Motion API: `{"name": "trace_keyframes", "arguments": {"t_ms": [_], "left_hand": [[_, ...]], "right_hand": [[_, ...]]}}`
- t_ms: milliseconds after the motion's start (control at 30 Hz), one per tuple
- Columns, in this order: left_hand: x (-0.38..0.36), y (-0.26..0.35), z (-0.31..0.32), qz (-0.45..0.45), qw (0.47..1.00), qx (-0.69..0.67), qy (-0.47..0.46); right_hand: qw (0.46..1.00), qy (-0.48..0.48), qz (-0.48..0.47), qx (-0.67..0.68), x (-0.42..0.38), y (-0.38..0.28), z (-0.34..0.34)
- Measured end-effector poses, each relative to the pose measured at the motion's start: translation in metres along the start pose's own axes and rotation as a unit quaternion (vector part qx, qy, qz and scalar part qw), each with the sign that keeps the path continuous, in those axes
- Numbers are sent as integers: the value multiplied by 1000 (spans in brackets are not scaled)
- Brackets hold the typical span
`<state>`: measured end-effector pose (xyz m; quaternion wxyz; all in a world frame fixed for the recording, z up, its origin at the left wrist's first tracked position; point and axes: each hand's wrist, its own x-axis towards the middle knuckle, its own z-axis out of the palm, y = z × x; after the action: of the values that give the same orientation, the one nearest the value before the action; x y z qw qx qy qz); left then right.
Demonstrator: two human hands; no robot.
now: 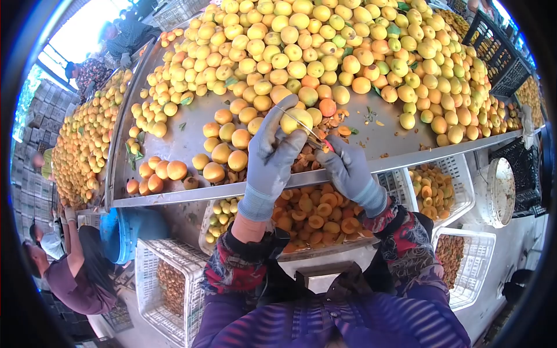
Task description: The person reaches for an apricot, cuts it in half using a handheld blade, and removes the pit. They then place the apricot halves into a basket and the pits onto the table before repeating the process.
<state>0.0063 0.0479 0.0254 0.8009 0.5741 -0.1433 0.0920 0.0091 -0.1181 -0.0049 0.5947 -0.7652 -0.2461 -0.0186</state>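
In its grey glove, my left hand (pixel 271 159) is closed around a yellow apricot (pixel 296 120), raised above the near edge of the metal table. My right hand (pixel 347 169), gloved too, grips a knife (pixel 328 145) with a red handle. Its thin blade runs across the front of the apricot toward my left thumb. Beneath and between the hands lie orange apricot scraps (pixel 339 123). A few whole apricots (pixel 220 153) rest on the table just left of my left hand.
A large heap of apricots (pixel 290 40) covers the table's far side. Below the table's metal edge (pixel 232 189) stands a crate of halved apricots (pixel 316 216). White crates (pixel 165 255), a blue barrel (pixel 130 229) and a white bucket (pixel 500 191) flank me. Other people work on the left.
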Motion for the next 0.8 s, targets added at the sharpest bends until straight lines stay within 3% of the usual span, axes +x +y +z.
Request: {"name": "trace_keyframes", "arguments": {"t_ms": [67, 133, 200, 300, 367, 400, 467, 533, 700, 767, 800], "left_hand": [[-2, 0, 3, -12, 1000, -4, -2], [-1, -3, 3, -38, 993, -114, 1], [-1, 0, 5, -20, 998, -67, 7], [1, -2, 1, 3, 1000, -2, 13], [3, -6, -1, 9, 1000, 16, 13], [4, -8, -2, 11, 1000, 19, 15], [5, -9, -1, 14, 1000, 21, 16], [5, -10, -1, -14, 999, -40, 8], [4, -12, 4, -16, 998, -51, 20], [6, -13, 6, -14, 997, -61, 44], [7, -13, 7, -24, 995, -69, 63]], "right_hand": [[999, 21, -38, -30, -2, 2, 0], [993, 48, -60, -89, -2, 3, 5], [983, 73, -80, -146, -3, 2, 5], [994, 39, -46, -88, -4, 2, 6], [995, 42, -6, 88, -7, 10, 14], [995, 43, -7, 88, -8, 8, 12], [955, -59, 99, 272, -8, 1, 5], [944, -68, 108, 304, -8, 3, 5], [925, -66, 130, 351, -12, 0, 7], [960, 5, -13, 279, -14, 4, 12], [960, 5, -13, 279, -14, 1, 7]]}}
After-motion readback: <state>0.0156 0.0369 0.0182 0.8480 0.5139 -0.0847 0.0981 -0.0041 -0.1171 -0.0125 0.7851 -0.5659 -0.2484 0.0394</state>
